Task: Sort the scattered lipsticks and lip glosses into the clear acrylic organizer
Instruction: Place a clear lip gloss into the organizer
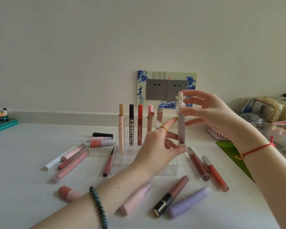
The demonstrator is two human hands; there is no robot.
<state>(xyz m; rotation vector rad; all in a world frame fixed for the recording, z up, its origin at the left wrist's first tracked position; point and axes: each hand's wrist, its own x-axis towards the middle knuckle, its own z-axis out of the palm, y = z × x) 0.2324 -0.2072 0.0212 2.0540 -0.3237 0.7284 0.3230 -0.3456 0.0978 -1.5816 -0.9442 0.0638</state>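
Leaving a lavender lipstick (190,202) and a black-and-gold lipstick (170,196) lying nearest on the table. Pinching the foot of an angel-topped lip gloss (181,128) with the left hand (155,146), holding it upright over the clear acrylic organizer's (170,167) right end. Pinching its cap with right hand (213,113) fingertips. Farther back, keeping five tubes (131,129) standing in the rear row.

Soft, even daylight, faint shadows, slight overall softness, and wide-angle bending toward the edges.

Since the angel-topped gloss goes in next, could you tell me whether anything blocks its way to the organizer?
Nothing visible does. The left hand and right hand hold the angel-topped gloss upright by the organizer's right end; five tubes stand only in its back row, though the left hand hides some slots.
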